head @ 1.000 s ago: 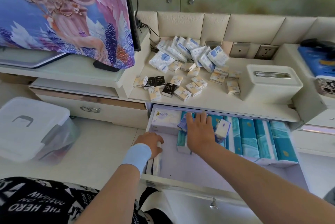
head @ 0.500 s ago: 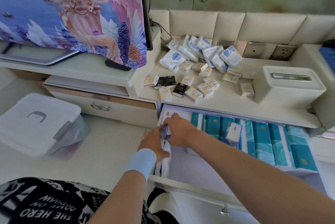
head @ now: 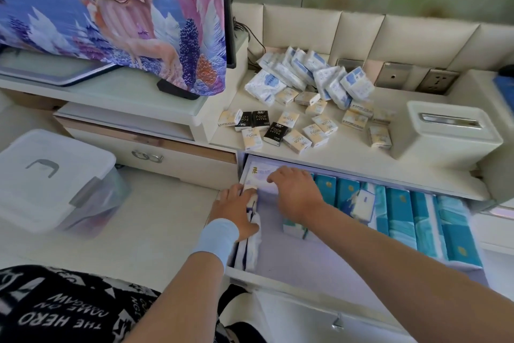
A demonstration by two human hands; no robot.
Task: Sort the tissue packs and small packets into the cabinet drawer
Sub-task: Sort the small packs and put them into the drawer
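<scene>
Drawer [head: 292,262] stands open. Left hand [head: 236,212] curls its fingers round white packs [head: 249,251] against the left wall; right hand [head: 294,195] rests loosely spread fingers on a large white pack [head: 260,173] beyond. Teal packs [head: 400,212] fill the right; small packets [head: 297,141] lie farther on the cabinet top [head: 347,156].

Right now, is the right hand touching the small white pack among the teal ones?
Apart. Head view shows teal packs between right hand and the small white pack.
</scene>
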